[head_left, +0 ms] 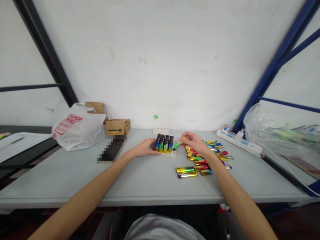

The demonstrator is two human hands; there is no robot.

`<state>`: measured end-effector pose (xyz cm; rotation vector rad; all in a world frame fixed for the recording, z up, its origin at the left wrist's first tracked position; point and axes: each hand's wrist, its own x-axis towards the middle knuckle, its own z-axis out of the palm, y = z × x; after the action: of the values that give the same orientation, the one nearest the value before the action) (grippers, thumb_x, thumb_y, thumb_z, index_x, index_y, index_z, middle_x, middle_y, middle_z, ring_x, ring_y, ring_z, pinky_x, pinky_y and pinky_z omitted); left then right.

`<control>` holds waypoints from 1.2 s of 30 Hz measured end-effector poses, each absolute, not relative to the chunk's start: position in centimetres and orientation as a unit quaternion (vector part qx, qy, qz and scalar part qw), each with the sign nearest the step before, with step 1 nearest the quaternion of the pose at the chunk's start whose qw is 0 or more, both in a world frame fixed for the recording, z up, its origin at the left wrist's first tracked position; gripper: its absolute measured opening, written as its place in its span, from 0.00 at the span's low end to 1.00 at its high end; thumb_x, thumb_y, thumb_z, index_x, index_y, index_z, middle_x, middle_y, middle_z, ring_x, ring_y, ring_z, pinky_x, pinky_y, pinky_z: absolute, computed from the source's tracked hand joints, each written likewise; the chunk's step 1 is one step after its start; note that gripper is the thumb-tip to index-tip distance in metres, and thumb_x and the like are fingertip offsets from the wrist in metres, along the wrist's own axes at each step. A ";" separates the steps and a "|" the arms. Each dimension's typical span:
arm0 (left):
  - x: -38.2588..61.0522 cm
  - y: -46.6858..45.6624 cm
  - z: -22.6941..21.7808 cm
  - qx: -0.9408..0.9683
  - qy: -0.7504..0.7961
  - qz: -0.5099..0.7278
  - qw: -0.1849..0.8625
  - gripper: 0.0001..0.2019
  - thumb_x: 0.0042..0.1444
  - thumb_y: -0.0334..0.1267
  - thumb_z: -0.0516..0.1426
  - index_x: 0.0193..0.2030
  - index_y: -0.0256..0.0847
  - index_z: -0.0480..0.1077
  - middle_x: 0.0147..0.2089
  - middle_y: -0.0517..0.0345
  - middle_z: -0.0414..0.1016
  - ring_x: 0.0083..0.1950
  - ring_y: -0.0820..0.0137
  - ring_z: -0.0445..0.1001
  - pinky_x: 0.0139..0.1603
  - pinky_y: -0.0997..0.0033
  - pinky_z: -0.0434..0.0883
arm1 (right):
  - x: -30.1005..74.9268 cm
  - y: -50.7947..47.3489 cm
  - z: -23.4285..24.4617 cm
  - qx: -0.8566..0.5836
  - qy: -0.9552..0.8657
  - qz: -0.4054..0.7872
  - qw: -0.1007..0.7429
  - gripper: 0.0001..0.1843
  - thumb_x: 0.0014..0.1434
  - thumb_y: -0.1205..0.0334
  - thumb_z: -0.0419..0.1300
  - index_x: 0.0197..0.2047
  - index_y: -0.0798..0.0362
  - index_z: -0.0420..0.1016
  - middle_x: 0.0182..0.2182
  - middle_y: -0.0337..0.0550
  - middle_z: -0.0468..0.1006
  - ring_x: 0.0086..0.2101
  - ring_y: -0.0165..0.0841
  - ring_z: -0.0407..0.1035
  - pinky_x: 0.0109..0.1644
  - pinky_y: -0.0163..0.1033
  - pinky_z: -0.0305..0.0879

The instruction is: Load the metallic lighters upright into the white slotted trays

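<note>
Several lighters (163, 144) with black tops and shiny blue, green and yellow bodies stand upright in rows in a small white tray (173, 154). My left hand (147, 147) grips the left side of this tray, its fingers partly hidden behind the lighters. Just right of the rows, my right hand (194, 142) pinches a green and yellow lighter (177, 145), tilted with its black end toward the tray. Under and around my right forearm lies a loose pile of metallic lighters (200, 162) in gold, red, green and blue. Two lighters (187, 175) lie side by side nearer the front.
Behind the filled tray, another white tray (161, 131) rests by the wall. To the left are a phone (113, 149), a cardboard box (117, 127) and a white plastic bag (78, 128). A power strip (240, 141) and a clear plastic bag (280, 130) are on the right.
</note>
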<state>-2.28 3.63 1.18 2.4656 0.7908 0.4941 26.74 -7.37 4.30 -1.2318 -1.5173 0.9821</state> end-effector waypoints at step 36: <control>-2.2 3.5 1.3 0.902 0.274 0.191 0.272 0.27 0.50 0.59 0.68 0.45 0.37 0.77 0.38 0.56 0.79 0.37 0.62 0.75 0.38 0.69 0.69 | 24.3 -6.3 2.7 -0.578 -0.627 0.195 0.483 0.30 0.63 0.32 0.52 0.24 0.49 0.54 0.20 0.33 0.54 0.24 0.28 0.51 0.27 0.37 0.47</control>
<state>-2.24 3.46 1.28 2.4297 0.7386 0.5156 24.28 -6.30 2.72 -1.4090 -1.5285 0.4750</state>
